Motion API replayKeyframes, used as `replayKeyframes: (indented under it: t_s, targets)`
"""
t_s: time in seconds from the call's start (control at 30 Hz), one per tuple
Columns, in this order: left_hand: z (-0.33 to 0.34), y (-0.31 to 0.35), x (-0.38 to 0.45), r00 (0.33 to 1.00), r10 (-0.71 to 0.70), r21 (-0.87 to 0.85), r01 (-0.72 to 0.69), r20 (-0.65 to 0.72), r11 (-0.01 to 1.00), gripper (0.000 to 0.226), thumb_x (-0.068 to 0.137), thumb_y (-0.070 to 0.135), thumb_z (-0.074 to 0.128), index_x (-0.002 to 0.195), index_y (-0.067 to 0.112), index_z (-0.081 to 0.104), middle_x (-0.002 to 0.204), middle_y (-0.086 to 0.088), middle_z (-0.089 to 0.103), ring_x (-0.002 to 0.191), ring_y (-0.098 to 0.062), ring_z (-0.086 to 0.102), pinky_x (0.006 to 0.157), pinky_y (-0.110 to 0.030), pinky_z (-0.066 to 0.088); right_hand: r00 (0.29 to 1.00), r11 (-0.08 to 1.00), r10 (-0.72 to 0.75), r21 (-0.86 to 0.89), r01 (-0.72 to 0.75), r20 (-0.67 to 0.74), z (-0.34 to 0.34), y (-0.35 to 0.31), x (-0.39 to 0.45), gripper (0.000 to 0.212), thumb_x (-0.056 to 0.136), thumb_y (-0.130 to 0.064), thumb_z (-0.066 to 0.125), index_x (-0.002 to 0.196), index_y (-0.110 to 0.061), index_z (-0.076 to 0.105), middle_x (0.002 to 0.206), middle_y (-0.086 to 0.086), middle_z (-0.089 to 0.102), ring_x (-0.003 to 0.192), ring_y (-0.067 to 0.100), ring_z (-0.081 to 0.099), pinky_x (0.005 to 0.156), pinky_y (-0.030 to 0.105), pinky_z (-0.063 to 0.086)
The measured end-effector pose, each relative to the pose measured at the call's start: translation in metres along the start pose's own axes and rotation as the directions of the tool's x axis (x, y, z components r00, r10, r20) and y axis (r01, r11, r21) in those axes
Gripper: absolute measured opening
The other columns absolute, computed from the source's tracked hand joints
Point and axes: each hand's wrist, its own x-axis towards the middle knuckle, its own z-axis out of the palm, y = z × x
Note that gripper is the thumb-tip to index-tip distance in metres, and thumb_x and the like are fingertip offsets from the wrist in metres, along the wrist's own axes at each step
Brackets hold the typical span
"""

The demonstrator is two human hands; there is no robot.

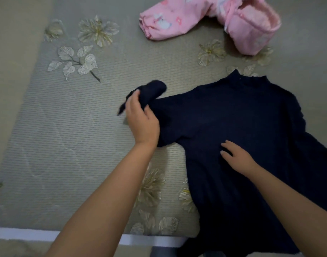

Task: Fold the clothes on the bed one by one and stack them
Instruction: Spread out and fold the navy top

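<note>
A dark navy knit sweater [242,130] lies spread on the bed, its neck pointing away from me and its hem hanging over the near edge. My left hand [142,121] grips the sweater's left sleeve [153,89], which is bunched up and lifted off the cover. Flat on the sweater's middle rests my right hand [236,157], fingers apart. A pink printed garment [211,21] lies crumpled at the far right of the bed.
The bed wears a grey-beige quilted cover [75,127] with embroidered flowers. Its near edge shows a white strip [29,234]. A plain beige band runs along the far left side.
</note>
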Motion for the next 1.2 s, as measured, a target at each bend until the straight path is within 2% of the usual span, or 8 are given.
replayKeyframes:
  t_s: [0.13,0.2,0.3,0.47,0.6,0.67,0.97,1.2]
  targets:
    - [0.062,0.052,-0.050,0.829,0.417,-0.101,-0.411,0.373,0.906,0.048,0.084,0.001,0.050,0.129,-0.011,0.044,0.131,-0.031,0.046,0.123,-0.029,0.039,0.110,-0.018,0.024,0.980,0.989,0.145,0.059,-0.138,-0.139,-0.025,0.067,-0.041,0.041,0.097,-0.019,0.043,0.136,-0.007,0.042,0.150,0.006,0.029,0.138,0.021,0.027,0.110,0.029,0.021]
    - [0.087,0.056,-0.079,0.429,0.636,-0.179,-0.722,0.642,0.668,0.047,0.083,0.012,0.051,0.129,0.002,0.051,0.134,-0.023,0.048,0.123,-0.035,0.047,0.097,-0.041,0.044,0.936,0.950,0.281,0.202,-0.240,-0.211,-0.038,0.101,-0.059,0.039,0.097,-0.017,0.043,0.134,-0.005,0.045,0.146,0.010,0.036,0.133,0.026,0.034,0.109,0.033,0.026]
    - [0.098,0.038,-0.112,-0.015,0.299,-0.156,-0.877,0.954,0.454,0.046,0.096,0.019,0.040,0.142,0.021,0.035,0.155,-0.004,0.017,0.143,-0.021,0.014,0.110,-0.037,0.022,0.882,0.890,0.411,0.311,-0.332,-0.233,-0.046,0.141,-0.073,0.038,0.098,-0.018,0.040,0.133,-0.003,0.046,0.138,0.016,0.046,0.126,0.032,0.042,0.104,0.038,0.032]
    - [0.080,-0.011,-0.108,0.186,0.226,0.045,-0.855,0.956,0.517,0.042,0.073,0.006,0.063,0.115,0.005,0.062,0.125,-0.022,0.056,0.114,-0.036,0.056,0.086,-0.049,0.051,0.887,0.855,0.400,0.443,-0.270,-0.232,-0.043,0.160,-0.059,0.036,0.097,-0.021,0.042,0.128,-0.003,0.050,0.127,0.016,0.054,0.116,0.028,0.049,0.091,0.028,0.036]
    - [0.070,-0.038,-0.089,0.654,0.012,0.472,-0.559,0.756,0.682,0.058,0.063,-0.003,0.074,0.118,-0.004,0.057,0.111,-0.029,0.058,0.099,-0.043,0.058,0.077,-0.049,0.051,0.896,0.855,0.325,0.499,-0.142,-0.302,-0.048,0.149,-0.030,0.040,0.096,-0.021,0.047,0.132,-0.004,0.047,0.128,0.012,0.053,0.113,0.023,0.051,0.088,0.023,0.035]
    - [0.069,-0.044,-0.084,0.765,-0.175,0.611,-0.331,0.620,0.719,0.060,0.078,0.011,0.067,0.133,0.001,0.043,0.115,-0.024,0.052,0.104,-0.037,0.050,0.084,-0.043,0.044,0.897,0.901,0.256,0.425,-0.086,-0.360,-0.054,0.146,-0.011,0.041,0.095,-0.020,0.048,0.133,-0.004,0.045,0.129,0.013,0.051,0.112,0.023,0.052,0.087,0.022,0.035]
    - [0.085,-0.040,-0.079,0.817,-0.190,0.563,-0.189,0.545,0.804,0.053,0.079,-0.005,0.058,0.130,-0.001,0.045,0.123,-0.023,0.048,0.114,-0.033,0.045,0.093,-0.035,0.037,0.830,0.972,-0.234,-0.138,0.190,-0.506,-0.088,0.149,0.079,0.028,0.086,0.010,0.050,0.112,0.012,0.059,0.119,0.032,0.055,0.112,0.047,0.051,0.095,0.047,0.041]
    - [0.095,-0.029,-0.077,0.823,-0.152,0.459,-0.144,0.548,0.877,0.048,0.078,-0.004,0.061,0.124,0.000,0.049,0.115,-0.015,0.048,0.096,-0.016,0.045,0.077,-0.013,0.029,0.920,0.953,-0.170,-0.296,0.063,-0.352,-0.122,0.136,0.119,0.044,0.091,-0.011,0.051,0.133,0.000,0.044,0.127,0.024,0.048,0.119,0.037,0.041,0.096,0.042,0.037]
